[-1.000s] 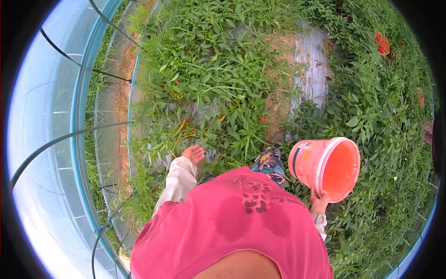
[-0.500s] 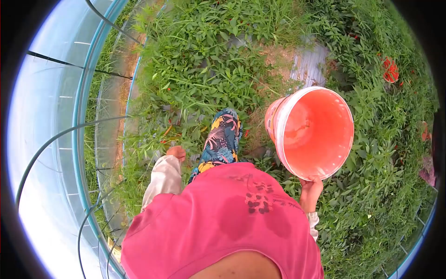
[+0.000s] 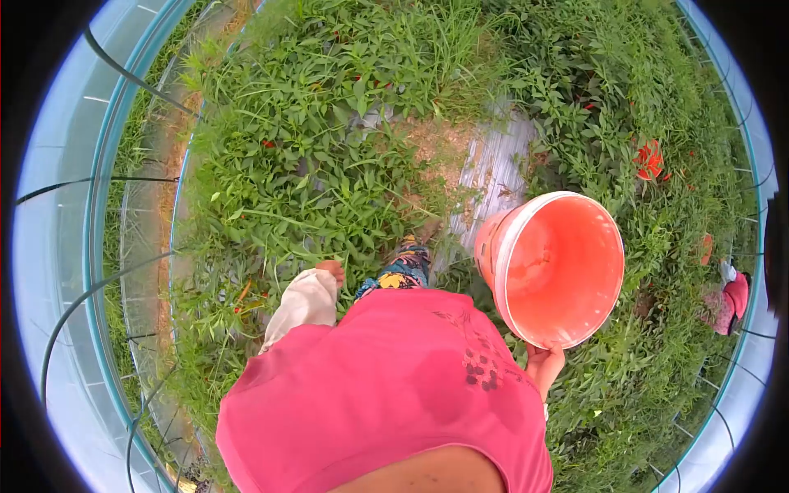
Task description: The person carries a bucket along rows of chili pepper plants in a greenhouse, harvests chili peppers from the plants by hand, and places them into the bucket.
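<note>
My right hand [image 3: 544, 361] grips the lower rim of a pink-red bucket [image 3: 567, 271], which is tilted with its mouth toward the camera; no contents show inside. My left hand [image 3: 332, 271] hangs low beside green pepper plants [image 3: 304, 156], just beyond a pale sleeve [image 3: 304, 302]. Its fingers are too small and partly hidden to read. Between my hands a patterned trouser leg [image 3: 404, 267] shows below the pink shirt [image 3: 386, 370]. A few red and orange peppers [image 3: 245, 291] hang in the leaves left of my left hand.
A strip of silvery ground sheet [image 3: 497, 160] runs ahead beside bare soil. On the right, a red container [image 3: 648, 160] sits among plants, and a person in pink [image 3: 731, 304] is at the far right edge. Greenhouse film and dark curved hoops [image 3: 99, 287] line the left.
The view has shifted, and the plants and greenhouse wall appear further left. The bucket sits slightly lower in view, still held. My left hand has moved slightly right, and less of the trouser leg shows.
</note>
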{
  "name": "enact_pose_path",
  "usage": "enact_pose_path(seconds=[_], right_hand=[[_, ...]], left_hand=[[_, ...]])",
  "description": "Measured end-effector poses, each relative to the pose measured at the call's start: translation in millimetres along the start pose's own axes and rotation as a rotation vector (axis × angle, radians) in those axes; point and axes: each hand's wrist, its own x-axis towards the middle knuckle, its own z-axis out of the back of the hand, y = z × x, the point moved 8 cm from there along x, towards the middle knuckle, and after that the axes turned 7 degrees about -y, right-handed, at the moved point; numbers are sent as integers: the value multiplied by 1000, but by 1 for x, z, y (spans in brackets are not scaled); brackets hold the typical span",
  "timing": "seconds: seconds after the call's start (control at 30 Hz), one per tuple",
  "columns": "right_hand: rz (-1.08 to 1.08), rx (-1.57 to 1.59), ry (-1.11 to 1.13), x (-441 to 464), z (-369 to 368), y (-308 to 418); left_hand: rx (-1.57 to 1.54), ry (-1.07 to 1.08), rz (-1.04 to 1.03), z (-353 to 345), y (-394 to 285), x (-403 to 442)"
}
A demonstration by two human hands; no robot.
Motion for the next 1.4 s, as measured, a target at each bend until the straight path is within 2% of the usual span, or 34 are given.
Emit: enact_pose_path(seconds=[0.07, 0.1, 0.17, 0.2, 0.33, 0.43, 0.53, 0.6, 0.8, 0.87, 0.97, 1.07, 1.13, 1.27, 1.4], right_hand=[[11, 17, -19, 5, -33, 20], [-27, 31, -48, 15, -39, 28], [-57, 72, -89, 27, -66, 44], [-54, 60, -97, 39, -72, 50], [-51, 128, -215, 66, -83, 76], [-37, 227, -182, 80, -111, 93], [-50, 227, -198, 115, -131, 104], [-79, 208, -203, 145, -153, 106], [-164, 89, -195, 266, -236, 83], [-263, -43, -164, 318, -277, 64], [-294, -142, -100, 384, -382, 44], [-320, -276, -9, 470, -466, 3], [-375, -348, -28, 509, -527, -18], [-379, -399, 44, 558, -630, -45], [-400, -397, 92, 603, -665, -85]], left_hand=[[-3, 128, -55, -37, -57, 36], [10, -64, -86, -57, -101, 1], [28, 35, -148, -98, -170, 2], [54, 18, -163, -116, -200, 8], [29, 94, -261, -167, -288, 6], [0, 129, -256, -195, -313, 11], [-14, 132, -202, -213, -306, 20], [-12, 113, -92, -222, -294, 23], [-31, 30, 41, -219, -289, 45], [-49, -43, 68, -216, -312, 34], [-114, -113, 83, -217, -351, 38], [-55, -216, 102, -223, -393, -4], [16, -105, -7, -257, -441, -28], [37, -159, -27, -307, -489, -43], [81, -70, -32, -363, -509, -33]])
